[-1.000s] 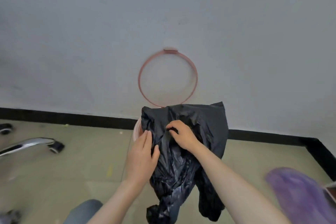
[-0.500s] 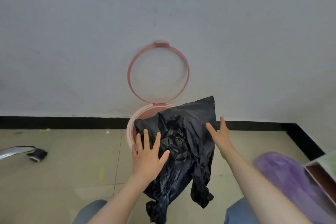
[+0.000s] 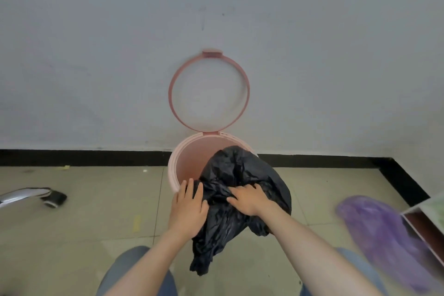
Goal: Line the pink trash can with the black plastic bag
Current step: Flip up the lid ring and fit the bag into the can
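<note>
Round pink plastic trash can [image 3: 173, 168] w/ pink hoop lid [image 3: 171, 94]; crumpled glossy black plastic bag [image 3: 240, 175]; beige tile floor [image 3: 96, 199], black baseboard [image 3: 72, 157], grey-white wall [image 3: 96, 55], blurry purple obj [image 3: 379, 228]

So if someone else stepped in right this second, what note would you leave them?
Left hand: flat on the bag's left edge, at the can's near rim.
Right hand: pressing on the crumpled bag, fingers spread.
Bag: bunched over the can's near right side, tail hanging down outside.
Ring: flipped up against the wall.
Done: bag brought to the can.
Left: open it, push it in, fold the edge over the rim, lower the ring.
</note>
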`<state>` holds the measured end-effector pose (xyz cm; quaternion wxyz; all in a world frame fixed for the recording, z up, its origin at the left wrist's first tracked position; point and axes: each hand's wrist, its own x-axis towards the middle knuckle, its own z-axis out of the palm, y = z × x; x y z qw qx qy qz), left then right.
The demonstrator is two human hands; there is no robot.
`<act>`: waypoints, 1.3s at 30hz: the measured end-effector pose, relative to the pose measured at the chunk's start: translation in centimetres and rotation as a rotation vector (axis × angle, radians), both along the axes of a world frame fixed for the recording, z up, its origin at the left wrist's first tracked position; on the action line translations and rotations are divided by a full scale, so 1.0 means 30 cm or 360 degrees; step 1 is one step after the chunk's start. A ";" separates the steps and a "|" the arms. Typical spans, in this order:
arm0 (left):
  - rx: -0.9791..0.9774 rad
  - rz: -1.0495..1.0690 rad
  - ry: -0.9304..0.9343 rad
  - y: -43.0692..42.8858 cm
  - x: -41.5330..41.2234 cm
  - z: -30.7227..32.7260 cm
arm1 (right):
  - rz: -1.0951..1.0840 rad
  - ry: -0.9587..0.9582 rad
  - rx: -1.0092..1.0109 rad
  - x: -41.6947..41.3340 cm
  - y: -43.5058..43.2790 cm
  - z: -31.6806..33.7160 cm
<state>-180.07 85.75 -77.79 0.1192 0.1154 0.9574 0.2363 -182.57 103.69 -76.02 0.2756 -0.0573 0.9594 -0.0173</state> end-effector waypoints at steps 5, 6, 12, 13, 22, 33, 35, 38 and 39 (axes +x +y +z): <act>-0.0250 -0.0069 -0.0120 -0.012 0.013 -0.021 | 0.0031 -0.0135 0.0112 -0.027 -0.020 0.009; -0.0244 -0.0051 -0.0101 -0.010 0.012 -0.018 | 0.0036 -0.0068 0.0089 -0.031 -0.022 0.016; -0.0188 0.0091 -0.0053 0.018 0.063 -0.002 | -0.0294 0.0759 -0.0273 0.030 0.095 0.016; -0.0196 0.0100 -0.0054 0.018 0.066 -0.001 | -0.0393 0.0738 -0.0275 0.030 0.137 0.013; -0.0227 0.0071 -0.0072 0.083 0.082 -0.018 | -0.0541 0.0436 -0.0779 -0.027 0.264 0.011; -0.0169 0.0647 -0.0017 0.104 0.012 -0.016 | 0.0092 -0.0258 -0.0492 -0.312 0.026 -0.078; -0.0047 0.0737 -0.0010 0.109 0.034 0.010 | 0.0140 -0.0372 -0.0456 -0.307 0.029 -0.110; 0.0061 0.0667 -0.0061 0.135 0.087 0.048 | 0.0117 -0.0022 -0.0792 -0.313 0.056 -0.041; -0.0014 0.0558 -0.0088 0.149 0.102 0.050 | 0.0166 0.0113 -0.0851 -0.309 0.075 -0.004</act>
